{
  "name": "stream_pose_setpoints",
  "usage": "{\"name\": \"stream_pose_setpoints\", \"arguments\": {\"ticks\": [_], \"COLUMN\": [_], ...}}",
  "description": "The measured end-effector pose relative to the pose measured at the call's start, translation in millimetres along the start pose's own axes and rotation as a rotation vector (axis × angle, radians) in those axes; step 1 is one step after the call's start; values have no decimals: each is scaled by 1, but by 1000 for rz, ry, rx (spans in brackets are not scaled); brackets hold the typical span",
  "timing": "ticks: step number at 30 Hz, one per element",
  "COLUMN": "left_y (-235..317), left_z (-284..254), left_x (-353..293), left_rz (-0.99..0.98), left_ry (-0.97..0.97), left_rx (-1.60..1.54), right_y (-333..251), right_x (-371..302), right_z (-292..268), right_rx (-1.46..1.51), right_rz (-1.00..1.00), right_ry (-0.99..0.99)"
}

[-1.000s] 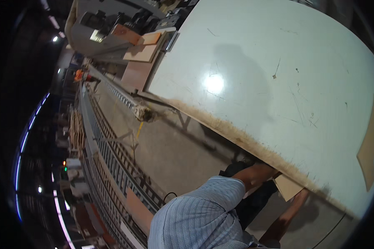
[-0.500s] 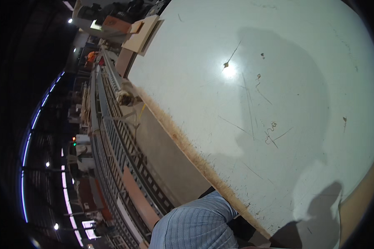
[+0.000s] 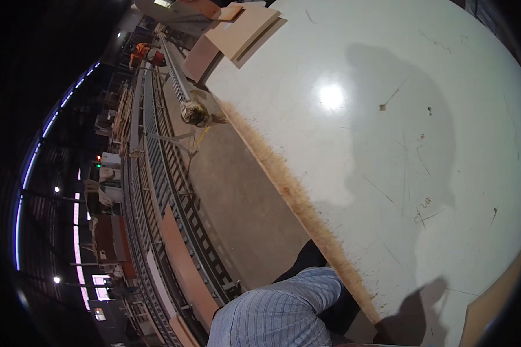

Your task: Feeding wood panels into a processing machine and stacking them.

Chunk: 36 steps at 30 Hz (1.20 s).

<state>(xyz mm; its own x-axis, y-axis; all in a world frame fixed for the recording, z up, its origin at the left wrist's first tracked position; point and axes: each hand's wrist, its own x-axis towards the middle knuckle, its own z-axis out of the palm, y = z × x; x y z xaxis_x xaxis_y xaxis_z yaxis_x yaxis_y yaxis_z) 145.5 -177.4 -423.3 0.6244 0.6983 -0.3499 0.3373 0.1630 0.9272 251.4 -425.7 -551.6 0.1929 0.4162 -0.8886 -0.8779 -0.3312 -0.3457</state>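
Observation:
Neither of my hands shows. At the lower edge is an arm in a grey-blue striped sleeve [image 3: 272, 318], beside the near left edge of a large white tabletop [image 3: 295, 110]. Scratches, pen scribbles and small chips mark that surface. Its bare wooden edge [image 3: 289, 194] is worn and brown. A dark shadow of a head and body falls across the white top. On the table's far left corner lies a pale board [image 3: 246, 29], with a brown board [image 3: 204, 59] next to it.
Left of the table, past a strip of grey floor [image 3: 243, 202], runs a long roller conveyor [image 3: 200, 240] carrying a brown panel [image 3: 185, 260]. A person in orange [image 3: 142, 53] stands far off. A light brown board [image 3: 495, 289] borders the table at lower right.
My view has swung, so the tabletop and its marks sit further right and more of the floor shows. The person in orange is in clearer view. No hand has appeared.

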Motion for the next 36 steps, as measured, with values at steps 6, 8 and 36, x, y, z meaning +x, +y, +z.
{"name": "stream_pose_setpoints", "arguments": {"ticks": [6, 8, 36], "left_y": [11, 12, -140], "left_z": [-12, -11, 178], "left_x": [-12, -16, -448], "left_rz": [58, 76, -890], "left_ry": [43, 66, 1218], "left_rx": [21, 16, -170], "right_y": [-2, -11, -94], "right_x": [-8, -10, -115], "right_z": [-1, -5, 67], "right_rx": [-88, -131, -1174], "right_rz": [5, 4, 224], "right_ry": [17, 27, -292]}}
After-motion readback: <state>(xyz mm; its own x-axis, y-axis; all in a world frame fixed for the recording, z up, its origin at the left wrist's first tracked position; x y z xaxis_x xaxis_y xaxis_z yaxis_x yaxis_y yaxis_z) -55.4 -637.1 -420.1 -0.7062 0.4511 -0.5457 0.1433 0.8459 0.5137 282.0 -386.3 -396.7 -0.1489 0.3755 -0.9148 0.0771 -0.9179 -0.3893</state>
